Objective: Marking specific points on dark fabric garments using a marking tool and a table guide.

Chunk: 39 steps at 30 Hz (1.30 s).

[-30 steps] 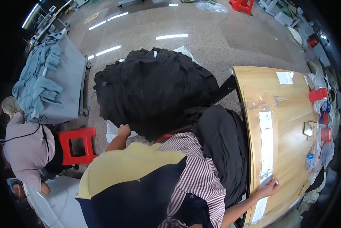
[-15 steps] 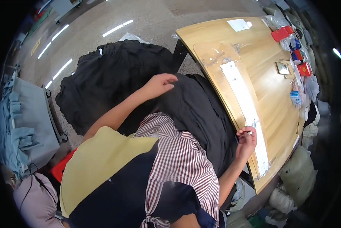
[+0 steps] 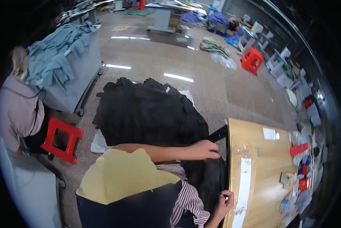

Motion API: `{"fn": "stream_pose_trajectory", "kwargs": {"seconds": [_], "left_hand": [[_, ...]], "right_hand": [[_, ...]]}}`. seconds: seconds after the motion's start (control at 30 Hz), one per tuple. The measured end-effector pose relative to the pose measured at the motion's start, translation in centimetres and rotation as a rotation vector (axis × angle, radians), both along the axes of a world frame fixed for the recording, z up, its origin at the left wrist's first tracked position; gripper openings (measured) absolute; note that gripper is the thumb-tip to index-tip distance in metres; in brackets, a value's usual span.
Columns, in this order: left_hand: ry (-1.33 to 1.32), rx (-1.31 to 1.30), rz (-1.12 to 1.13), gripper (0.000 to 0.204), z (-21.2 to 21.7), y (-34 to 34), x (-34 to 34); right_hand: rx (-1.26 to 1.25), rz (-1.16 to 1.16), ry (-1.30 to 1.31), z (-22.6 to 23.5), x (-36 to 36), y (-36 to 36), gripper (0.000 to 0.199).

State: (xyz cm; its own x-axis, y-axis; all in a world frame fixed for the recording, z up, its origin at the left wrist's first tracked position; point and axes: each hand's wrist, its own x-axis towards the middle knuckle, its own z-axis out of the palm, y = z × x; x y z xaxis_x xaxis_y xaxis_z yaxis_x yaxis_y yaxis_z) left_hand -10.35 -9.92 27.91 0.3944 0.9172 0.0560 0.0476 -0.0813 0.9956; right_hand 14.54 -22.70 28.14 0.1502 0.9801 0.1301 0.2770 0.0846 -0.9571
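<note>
My left hand (image 3: pixel 205 150) reaches across to the right above dark cloth, its thumb and fingers apart with nothing seen between them. Beneath it, black fabric (image 3: pixel 199 174) lies over my lap, beside the table's edge. My right hand (image 3: pixel 226 202) is at the near left edge of the wooden table (image 3: pixel 271 159), its fingers pinched on a small white object (image 3: pixel 226 197) whose kind I cannot make out. A large heap of black garments (image 3: pixel 147 114) lies on the floor ahead. I wear a striped apron (image 3: pixel 187 203) whose lower part is partly hidden.
A wheeled grey cart (image 3: pixel 77 70) piled with blue-green cloth stands at left, near a seated person (image 3: pixel 20 106) and a red stool (image 3: pixel 62 140). White paper (image 3: pixel 243 190), a phone (image 3: pixel 285 178) and red containers (image 3: pixel 304 184) lie on the table. Another red stool (image 3: pixel 252 60) stands far off.
The view has tilted up and turned, bringing in more of the floor and the far workshop. My left hand is still over the black fabric; my right hand still pinches the white object.
</note>
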Motion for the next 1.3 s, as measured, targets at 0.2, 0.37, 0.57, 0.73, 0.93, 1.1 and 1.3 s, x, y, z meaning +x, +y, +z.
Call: {"fn": "stream_pose_trajectory", "kwargs": {"seconds": [0.2, 0.37, 0.57, 0.73, 0.93, 1.1, 1.3], "left_hand": [[-0.678, -0.171, -0.746, 0.018, 11.5, -4.9, 9.2], [-0.788, -0.177, -0.882, 0.022, 9.6, -5.3, 15.9], [0.335, 0.527, -1.097, 0.043, 4.4, -3.2, 18.3], [0.613, 0.983, -0.838, 0.037, -3.1, -0.6, 22.8], [0.456, 0.932, -0.846, 0.020, -3.2, 0.2, 23.2], [0.038, 0.909, -0.777, 0.014, -0.3, -0.9, 23.5], [0.210, 0.450, -1.185, 0.025, 5.6, 0.1, 21.5]], "right_hand": [[0.047, -0.042, -0.064, 3.1, -1.8, -3.8, 0.050], [0.228, -0.352, -0.102, 7.0, 13.2, -1.0, 0.065], [0.504, -0.819, -0.060, 12.1, 13.4, -6.6, 0.036], [0.223, -0.884, 0.321, 4.9, 22.4, -6.8, 0.040], [0.084, -0.995, -0.268, 0.3, 18.5, -8.3, 0.031], [-0.076, -0.307, -0.139, 1.6, 11.3, -4.3, 0.027], [-0.462, -0.412, -0.454, 0.9, 13.4, -12.8, 0.028]]}}
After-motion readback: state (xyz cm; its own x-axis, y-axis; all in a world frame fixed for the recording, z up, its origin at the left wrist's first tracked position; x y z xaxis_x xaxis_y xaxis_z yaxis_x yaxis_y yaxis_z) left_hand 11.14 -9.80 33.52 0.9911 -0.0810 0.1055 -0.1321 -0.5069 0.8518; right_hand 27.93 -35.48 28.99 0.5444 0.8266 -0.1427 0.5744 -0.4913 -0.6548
